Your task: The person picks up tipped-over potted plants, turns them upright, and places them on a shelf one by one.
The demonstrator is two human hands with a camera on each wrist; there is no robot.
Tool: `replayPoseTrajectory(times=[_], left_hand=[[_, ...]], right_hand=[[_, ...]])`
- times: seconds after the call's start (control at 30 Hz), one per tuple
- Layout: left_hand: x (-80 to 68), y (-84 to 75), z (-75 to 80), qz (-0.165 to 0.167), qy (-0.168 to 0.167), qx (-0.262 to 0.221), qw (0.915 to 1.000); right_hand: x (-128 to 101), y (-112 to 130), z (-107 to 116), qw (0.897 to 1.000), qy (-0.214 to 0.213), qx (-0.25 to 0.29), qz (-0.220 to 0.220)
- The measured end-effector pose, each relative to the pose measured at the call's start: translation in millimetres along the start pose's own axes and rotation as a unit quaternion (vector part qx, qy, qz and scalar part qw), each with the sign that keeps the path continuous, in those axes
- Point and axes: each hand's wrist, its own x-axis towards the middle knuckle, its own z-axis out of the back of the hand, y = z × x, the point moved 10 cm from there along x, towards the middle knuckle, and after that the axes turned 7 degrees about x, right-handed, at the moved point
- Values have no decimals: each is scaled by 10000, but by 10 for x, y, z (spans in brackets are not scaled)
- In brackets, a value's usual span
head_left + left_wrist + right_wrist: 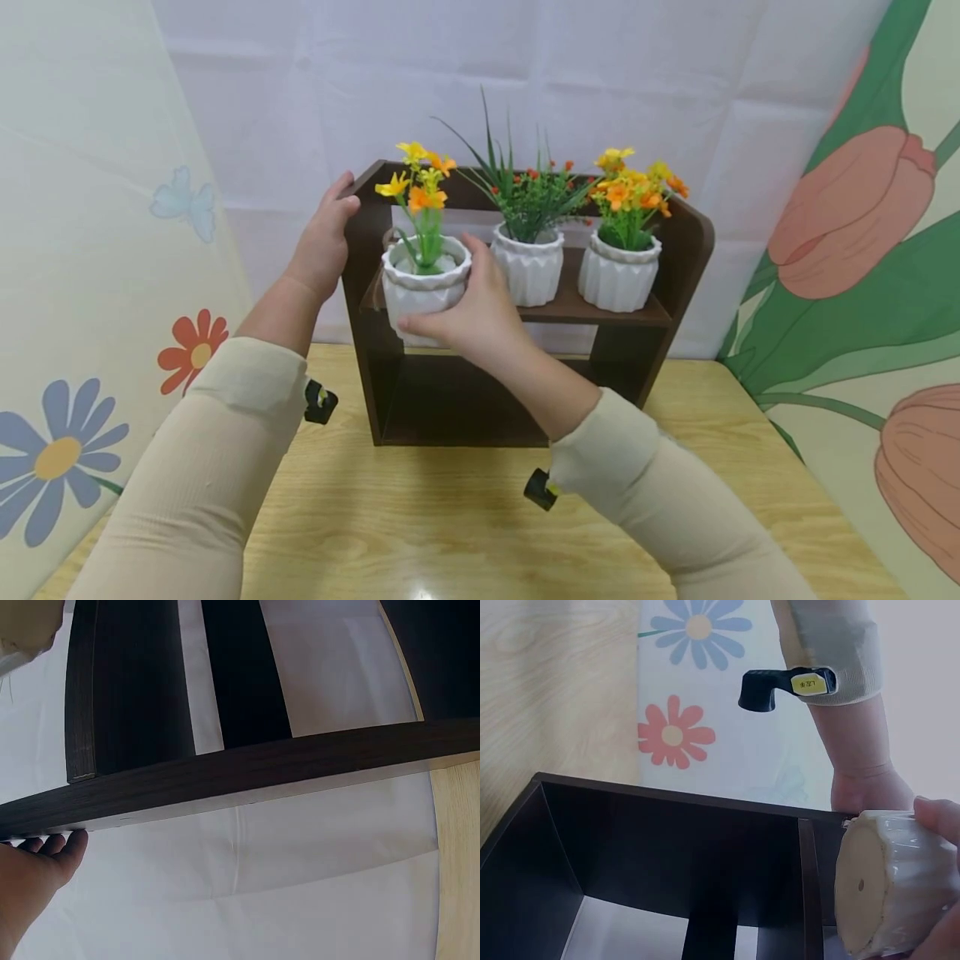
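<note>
My right hand (480, 312) grips a white fluted flower pot (423, 287) with yellow and orange artificial flowers (423, 187), thumb across its front and fingers round its right side. The right wrist view shows this pot's bare underside (861, 885) with a small hole, held off the board near the shelf's left end. My left hand (322, 242) touches the outer left side of the dark brown two-tier shelf (363, 350) near its top. In the left wrist view, its fingertips (73, 844) rest against the side panel (247, 769).
Two more white pots stand on the upper board: a grassy plant pot (528, 271) with small red flowers in the middle, and a yellow-orange flower pot (618, 275) at right. The shelf stands on a wood-grain table (420, 525) against a white cloth (600, 75).
</note>
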Motion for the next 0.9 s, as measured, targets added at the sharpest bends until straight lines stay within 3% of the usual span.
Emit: replayPoseTrajectory(times=[0.9], left_hand=[[9, 4, -3, -99, 19, -119, 9999]], right_hand=[[367, -59, -32, 9980, -369, -315, -403]])
